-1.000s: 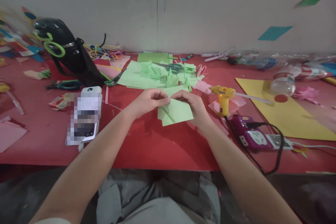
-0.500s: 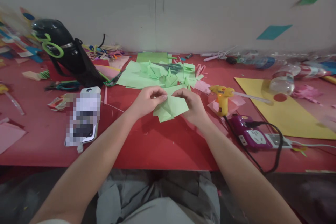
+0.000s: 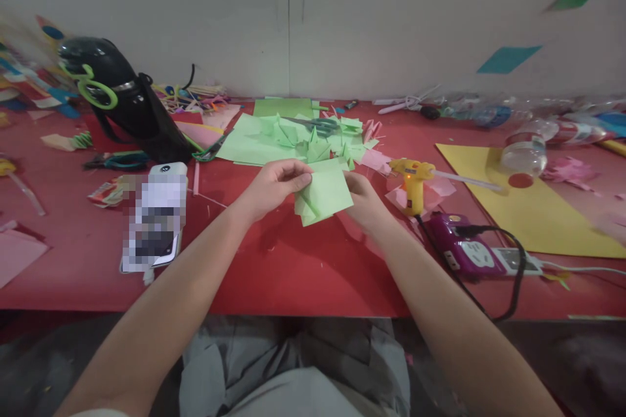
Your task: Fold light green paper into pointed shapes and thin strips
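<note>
Both hands hold a folded light green paper piece [image 3: 325, 194] just above the red table [image 3: 293, 267]. My left hand [image 3: 274, 186] pinches its upper left edge with thumb and fingers closed. My right hand [image 3: 364, 199] grips the right side from behind, its fingers mostly hidden by the sheet. The paper is tilted up toward me, with folded flaps at its lower left. Behind it lies a pile of green paper sheets and folded green shapes [image 3: 293, 137] with grey scissors [image 3: 320, 124] on top.
A yellow glue gun [image 3: 415, 179] stands right of my hands, its cord running to a purple power strip [image 3: 469, 251]. A yellow sheet [image 3: 538, 208] and plastic bottle [image 3: 525, 153] lie far right. A phone [image 3: 156, 218] and black bag [image 3: 122, 98] sit left.
The green paper was lifted off the table and turned upright toward me. My right hand slid behind its right side, while the left kept pinching the top edge.
</note>
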`<state>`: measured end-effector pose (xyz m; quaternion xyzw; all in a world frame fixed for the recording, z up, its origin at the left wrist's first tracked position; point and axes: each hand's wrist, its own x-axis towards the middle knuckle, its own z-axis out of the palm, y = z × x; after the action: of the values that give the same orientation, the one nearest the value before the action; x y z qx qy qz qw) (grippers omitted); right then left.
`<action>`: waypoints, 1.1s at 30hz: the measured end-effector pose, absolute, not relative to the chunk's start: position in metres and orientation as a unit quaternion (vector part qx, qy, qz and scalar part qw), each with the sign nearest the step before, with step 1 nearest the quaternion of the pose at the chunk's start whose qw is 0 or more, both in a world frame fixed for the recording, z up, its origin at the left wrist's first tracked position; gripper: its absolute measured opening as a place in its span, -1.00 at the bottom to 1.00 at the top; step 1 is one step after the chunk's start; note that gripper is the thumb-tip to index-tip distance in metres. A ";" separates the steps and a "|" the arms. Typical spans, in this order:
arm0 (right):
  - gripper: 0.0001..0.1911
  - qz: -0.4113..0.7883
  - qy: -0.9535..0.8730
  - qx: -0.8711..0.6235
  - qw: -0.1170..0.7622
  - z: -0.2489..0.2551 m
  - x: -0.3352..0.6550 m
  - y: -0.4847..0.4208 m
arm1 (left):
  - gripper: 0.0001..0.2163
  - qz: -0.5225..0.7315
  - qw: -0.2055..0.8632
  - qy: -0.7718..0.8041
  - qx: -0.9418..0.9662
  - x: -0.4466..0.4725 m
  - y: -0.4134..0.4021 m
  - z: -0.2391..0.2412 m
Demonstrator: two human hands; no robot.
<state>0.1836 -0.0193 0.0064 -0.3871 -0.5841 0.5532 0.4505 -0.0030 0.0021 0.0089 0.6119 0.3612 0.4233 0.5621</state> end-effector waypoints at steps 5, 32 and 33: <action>-0.68 0.557 -0.551 -0.408 0.469 0.000 0.185 -0.017 | -0.71 0.403 0.599 0.338 0.604 -0.003 0.001 0.007; -0.57 0.141 -0.777 -0.398 0.467 0.002 0.187 -0.021 | -0.70 0.419 0.643 0.358 0.532 -0.001 0.004 0.008; -0.57 0.130 -0.785 -0.398 0.456 0.001 0.187 -0.020 | -0.70 0.409 0.670 0.348 0.513 -0.001 0.003 0.010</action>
<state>0.1871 -0.0205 0.0013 -0.3977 -0.7854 0.1297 0.4562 -0.0007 0.0028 0.0103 0.5126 0.3481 0.4095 0.6696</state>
